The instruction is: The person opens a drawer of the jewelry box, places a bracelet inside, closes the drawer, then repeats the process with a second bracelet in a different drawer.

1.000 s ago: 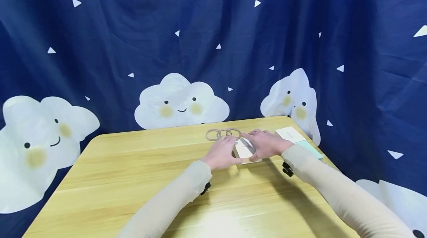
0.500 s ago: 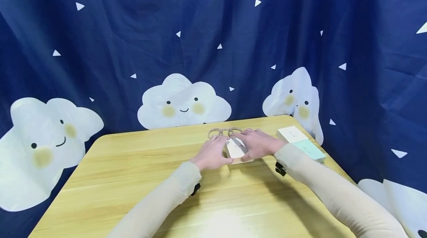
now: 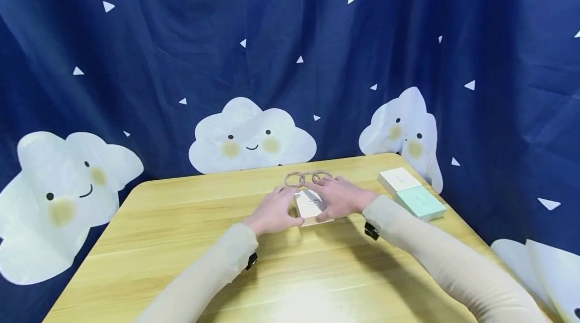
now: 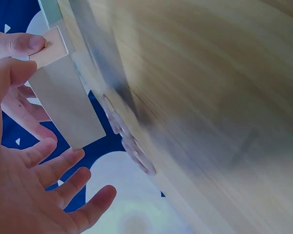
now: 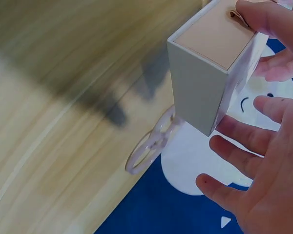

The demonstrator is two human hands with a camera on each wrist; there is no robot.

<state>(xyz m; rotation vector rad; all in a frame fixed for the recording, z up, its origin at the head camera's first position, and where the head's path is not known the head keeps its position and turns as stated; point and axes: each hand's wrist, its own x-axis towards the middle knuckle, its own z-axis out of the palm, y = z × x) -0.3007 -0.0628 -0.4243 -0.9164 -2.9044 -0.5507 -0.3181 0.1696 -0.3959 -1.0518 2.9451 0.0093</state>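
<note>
small white box (image 3: 309, 205) sits between both hands, in front of the pale rings (image 3: 304, 179), printed top facing up. left hand (image 3: 274, 211) grips its left side: thumb at the near corner by the peach end (image 5: 217, 41), fingers reaching along to the far corner; left wrist view has one fingertip meeting that corner, the other fingers spread apart. right hand (image 3: 342, 198) grips from the right: thumb on the peach end beside the small tab (image 5: 238, 18), fingers over the far part of the top, partly covering it. right wrist view: several right fingers stretched out, spread past the box. can't tell if the box underside touches the table (image 3: 172, 222). off to the right, near the table edge, other white box (image 3: 400, 179) and mint box (image 3: 421, 202) lie side by side, touching. dark blue curtain (image 3: 181, 36) with clouds behind.
</note>
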